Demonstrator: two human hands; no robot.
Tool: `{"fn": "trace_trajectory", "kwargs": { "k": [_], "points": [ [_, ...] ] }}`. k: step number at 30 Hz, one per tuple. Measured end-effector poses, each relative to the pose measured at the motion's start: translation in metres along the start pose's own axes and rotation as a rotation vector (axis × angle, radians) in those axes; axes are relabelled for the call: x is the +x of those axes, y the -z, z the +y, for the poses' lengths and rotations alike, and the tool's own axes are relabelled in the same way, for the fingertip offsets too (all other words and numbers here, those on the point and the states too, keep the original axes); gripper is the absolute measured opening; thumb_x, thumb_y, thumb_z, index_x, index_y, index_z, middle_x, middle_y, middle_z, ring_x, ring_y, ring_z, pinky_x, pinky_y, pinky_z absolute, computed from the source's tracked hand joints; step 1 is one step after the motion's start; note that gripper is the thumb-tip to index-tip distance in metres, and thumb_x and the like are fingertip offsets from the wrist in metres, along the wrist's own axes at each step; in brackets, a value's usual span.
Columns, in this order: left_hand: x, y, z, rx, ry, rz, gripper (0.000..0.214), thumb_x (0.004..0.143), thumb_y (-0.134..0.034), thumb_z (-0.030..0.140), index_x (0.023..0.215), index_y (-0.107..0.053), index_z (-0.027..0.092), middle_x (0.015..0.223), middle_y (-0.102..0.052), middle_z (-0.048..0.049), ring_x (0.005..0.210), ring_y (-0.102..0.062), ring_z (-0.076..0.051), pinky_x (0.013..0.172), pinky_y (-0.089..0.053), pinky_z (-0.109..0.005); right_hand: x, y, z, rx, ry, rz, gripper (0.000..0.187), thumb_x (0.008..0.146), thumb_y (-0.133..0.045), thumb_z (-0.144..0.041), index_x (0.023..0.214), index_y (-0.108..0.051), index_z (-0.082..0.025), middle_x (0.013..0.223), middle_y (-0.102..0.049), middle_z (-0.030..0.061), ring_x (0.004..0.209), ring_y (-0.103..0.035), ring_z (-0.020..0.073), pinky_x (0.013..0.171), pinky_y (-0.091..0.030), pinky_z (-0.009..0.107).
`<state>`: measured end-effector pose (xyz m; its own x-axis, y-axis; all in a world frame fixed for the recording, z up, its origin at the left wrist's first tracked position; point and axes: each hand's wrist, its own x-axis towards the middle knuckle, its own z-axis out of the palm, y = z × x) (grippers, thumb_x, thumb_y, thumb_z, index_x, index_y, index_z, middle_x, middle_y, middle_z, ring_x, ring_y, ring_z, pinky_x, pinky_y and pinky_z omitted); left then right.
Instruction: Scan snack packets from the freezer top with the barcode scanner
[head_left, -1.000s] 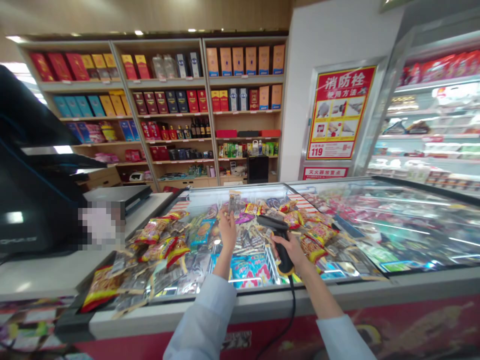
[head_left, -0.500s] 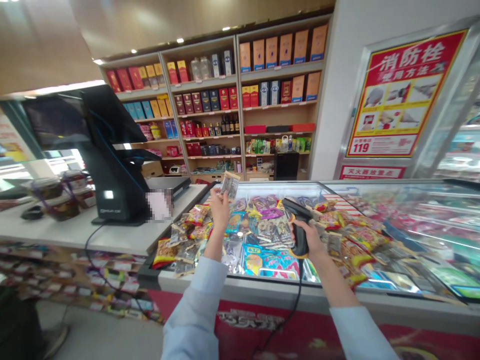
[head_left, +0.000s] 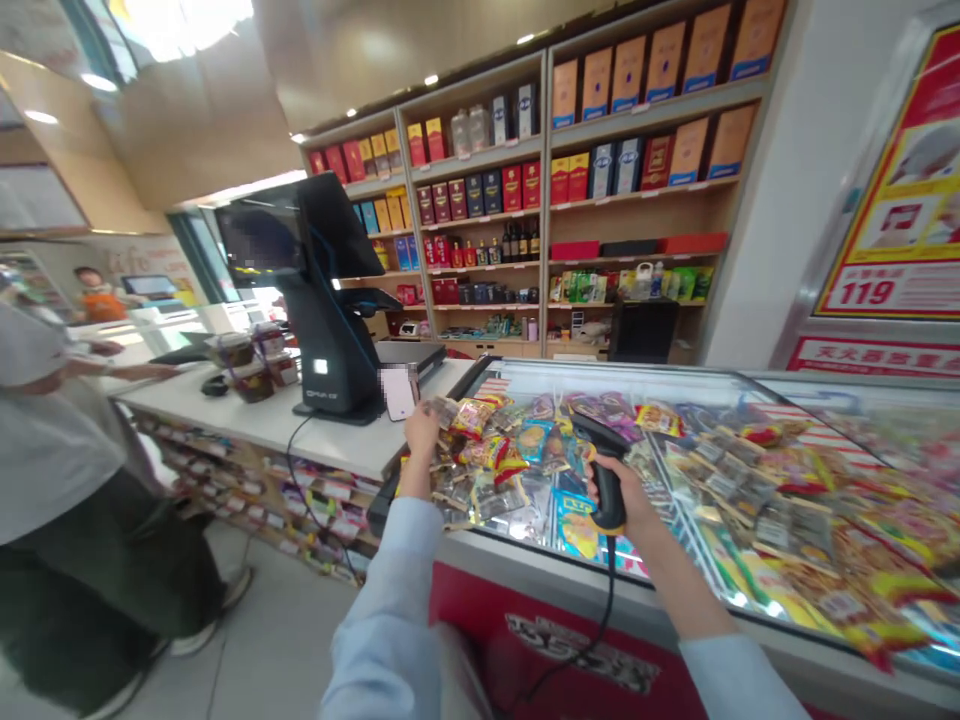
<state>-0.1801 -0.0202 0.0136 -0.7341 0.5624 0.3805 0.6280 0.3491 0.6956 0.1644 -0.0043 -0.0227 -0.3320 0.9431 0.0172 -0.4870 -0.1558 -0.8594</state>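
My right hand (head_left: 624,492) is wrapped round the grip of a black barcode scanner (head_left: 609,488) with orange trim. The scanner's head points up and to the left, over the snack packets, and a black cable hangs from its handle. My left hand (head_left: 422,430) is closed at the left edge of the pile, with a small clear-and-brown snack packet (head_left: 444,409) at its fingertips. Just right of that hand lie yellow-and-red snack bags (head_left: 474,416). Blue packets (head_left: 534,438) lie further right, on the glass top of a chest freezer (head_left: 517,535).
On the counter (head_left: 345,440) at left stand a black checkout terminal (head_left: 330,330), a white card stand (head_left: 400,392) and several lidded tubs (head_left: 251,375). A person (head_left: 60,430) in a light shirt stands at the far left. More packets (head_left: 795,520) cover the right. Shelves (head_left: 487,225) of boxes line the back.
My left hand has lowered the small packet from above the freezer to the pile's left edge. The view has swung left, bringing a person into sight. My right hand still holds the scanner.
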Motion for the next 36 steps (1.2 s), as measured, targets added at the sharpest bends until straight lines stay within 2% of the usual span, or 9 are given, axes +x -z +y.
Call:
{"fn": "trace_trajectory", "kwargs": {
  "k": [2, 3, 6, 11, 16, 23, 28, 36],
  "points": [
    [0.0, -0.008, -0.007, 0.031, -0.02, -0.056, 0.021, 0.081, -0.055, 0.023, 0.096, -0.067, 0.016, 0.1, -0.072, -0.0154, 0.106, -0.063, -0.029, 0.091, -0.044, -0.038, 0.003, -0.005, 0.014, 0.003, -0.072, 0.001, 0.022, 0.062, -0.074, -0.034, 0.067, -0.06, -0.018, 0.053, -0.055, -0.0011, 0.039, -0.046, 0.01, 0.033, -0.038, 0.021],
    [-0.001, -0.012, -0.011, 0.04, -0.031, -0.081, 0.02, 0.081, -0.055, 0.025, 0.094, -0.068, 0.016, 0.101, -0.072, -0.0151, 0.106, -0.063, -0.028, 0.092, -0.044, -0.037, 0.005, -0.007, 0.02, -0.002, -0.115, -0.002, 0.022, 0.063, -0.073, -0.034, 0.065, -0.059, -0.019, 0.052, -0.055, -0.001, 0.038, -0.046, 0.0102, 0.032, -0.037, 0.021],
    [0.0, -0.021, -0.02, 0.046, -0.059, -0.152, 0.027, 0.087, -0.049, 0.028, 0.102, -0.069, 0.017, 0.106, -0.072, -0.013, 0.104, -0.064, -0.023, 0.09, -0.045, -0.032, 0.008, -0.007, 0.036, -0.047, -0.193, -0.036, 0.022, 0.067, -0.071, -0.036, 0.064, -0.057, -0.02, 0.048, -0.053, -0.001, 0.036, -0.045, 0.0115, 0.031, -0.036, 0.023],
    [0.0, -0.026, -0.027, 0.042, -0.073, -0.222, 0.037, 0.093, -0.04, 0.035, 0.115, -0.065, 0.019, 0.116, -0.069, -0.0115, 0.108, -0.063, -0.022, 0.092, -0.044, -0.03, 0.01, -0.004, 0.049, -0.065, -0.235, -0.026, 0.022, 0.066, -0.072, -0.036, 0.07, -0.059, -0.019, 0.047, -0.053, -0.0018, 0.035, -0.046, 0.012, 0.032, -0.038, 0.023],
    [-0.001, -0.025, -0.028, 0.044, -0.061, -0.255, 0.045, 0.095, -0.034, 0.042, 0.12, -0.063, 0.019, 0.124, -0.065, -0.0117, 0.114, -0.06, -0.024, 0.096, -0.042, -0.032, 0.007, -0.004, 0.053, -0.089, -0.295, -0.007, 0.021, 0.067, -0.072, -0.036, 0.07, -0.059, -0.018, 0.045, -0.052, -0.0021, 0.034, -0.046, 0.0117, 0.032, -0.037, 0.022],
    [0.007, -0.019, -0.03, 0.036, -0.017, -0.317, 0.059, 0.092, -0.029, 0.058, 0.114, -0.068, 0.019, 0.118, -0.068, -0.0135, 0.111, -0.062, -0.029, 0.093, -0.044, -0.037, 0.002, -0.008, 0.053, -0.094, -0.269, 0.015, 0.021, 0.065, -0.072, -0.033, 0.068, -0.059, -0.018, 0.047, -0.054, -0.0016, 0.034, -0.047, 0.0113, 0.031, -0.037, 0.022],
    [0.021, -0.023, -0.034, 0.015, 0.013, -0.358, 0.055, 0.091, -0.034, 0.056, 0.118, -0.065, 0.02, 0.121, -0.067, -0.0122, 0.113, -0.061, -0.029, 0.093, -0.045, -0.036, -0.003, -0.014, 0.05, -0.082, -0.265, 0.052, 0.022, 0.062, -0.073, -0.033, 0.065, -0.059, -0.017, 0.048, -0.055, -0.0014, 0.035, -0.047, 0.0098, 0.032, -0.038, 0.02],
    [0.031, -0.029, -0.039, -0.014, 0.032, -0.324, 0.052, 0.092, -0.033, 0.05, 0.114, -0.068, 0.018, 0.123, -0.066, -0.0118, 0.118, -0.058, -0.028, 0.097, -0.043, -0.035, -0.005, -0.018, 0.047, -0.056, -0.232, 0.067, 0.019, 0.063, -0.072, -0.03, 0.07, -0.061, -0.017, 0.05, -0.056, -0.0017, 0.036, -0.049, 0.0102, 0.031, -0.038, 0.02]
  ]
}}
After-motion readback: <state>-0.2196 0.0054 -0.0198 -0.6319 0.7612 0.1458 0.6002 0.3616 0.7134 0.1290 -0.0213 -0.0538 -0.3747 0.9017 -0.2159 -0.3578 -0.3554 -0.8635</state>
